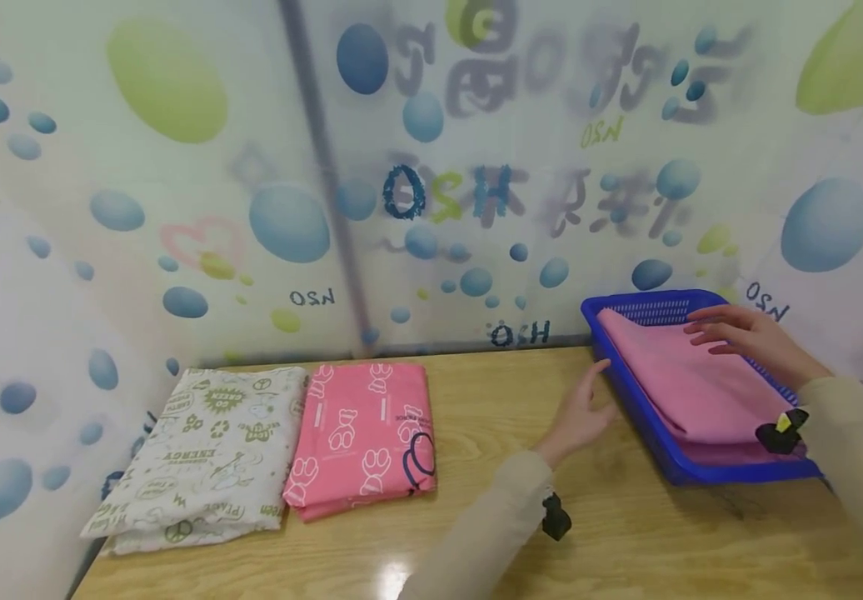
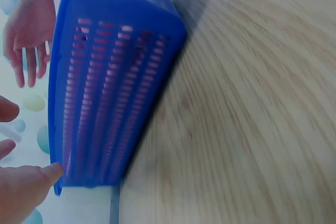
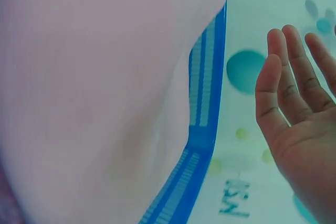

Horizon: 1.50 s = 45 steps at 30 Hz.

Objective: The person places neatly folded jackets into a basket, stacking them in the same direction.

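Note:
A blue plastic basket [image 1: 637, 421] with slotted sides stands at the right of the table, and a folded plain pink cloth [image 1: 694, 375] lies inside it. Over the basket's far right part hovers my right hand [image 1: 754, 337], fingers extended and apart from the cloth. In the right wrist view that hand [image 3: 304, 114] holds nothing. My left hand [image 1: 580, 417] is beside the basket's left wall, thumb raised at the rim. The left wrist view shows the thumb [image 2: 29, 184] by the basket rim [image 2: 52, 103]; whether it touches, I cannot tell.
On the table's left lie a folded white fabric piece [image 1: 214, 458] with green print and, next to it, a folded pink one [image 1: 364, 437] with white bear outlines and a dark cord. A patterned curtain [image 1: 431, 275] hangs behind the wooden table [image 1: 506, 400].

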### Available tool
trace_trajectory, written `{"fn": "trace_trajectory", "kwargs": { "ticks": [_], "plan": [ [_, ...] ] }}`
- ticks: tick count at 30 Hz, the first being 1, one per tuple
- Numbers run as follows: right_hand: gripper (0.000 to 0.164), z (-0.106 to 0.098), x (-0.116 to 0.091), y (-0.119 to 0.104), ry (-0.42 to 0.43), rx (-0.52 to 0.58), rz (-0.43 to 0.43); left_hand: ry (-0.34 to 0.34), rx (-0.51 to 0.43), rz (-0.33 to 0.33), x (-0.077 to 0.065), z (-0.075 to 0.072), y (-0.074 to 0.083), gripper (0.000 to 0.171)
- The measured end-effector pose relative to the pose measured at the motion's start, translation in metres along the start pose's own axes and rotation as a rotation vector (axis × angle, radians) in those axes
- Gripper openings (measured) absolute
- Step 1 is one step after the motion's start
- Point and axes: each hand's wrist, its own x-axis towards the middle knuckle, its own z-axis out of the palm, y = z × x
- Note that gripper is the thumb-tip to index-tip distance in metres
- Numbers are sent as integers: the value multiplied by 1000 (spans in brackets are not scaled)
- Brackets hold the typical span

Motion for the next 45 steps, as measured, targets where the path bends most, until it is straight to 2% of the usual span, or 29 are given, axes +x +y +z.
{"fn": "trace_trajectory", "kwargs": {
  "ticks": [5,12,17,24,29,40,45],
  "plan": [
    [28,15,7,-8,-42,7,-31,11,19,-24,-7,-24,-13,60],
    [29,36,19,-15,-43,-8,-3,47,-31,-93,-16,-52,-30,59],
    [30,52,29,-22,-51,-42,10,56,-49,-105,-22,-69,-38,58],
    [37,69,42,-34,-85,-58,21,97,-20,-101,-24,-99,-48,56],
    [42,79,53,-41,-97,-23,5,113,2,-109,-25,-118,-47,58],
    [46,105,69,-52,-105,-25,24,70,41,-85,-34,-154,-34,60],
    [46,119,73,-54,-105,-24,22,10,83,-88,-45,-167,-30,62]
  ]
}}
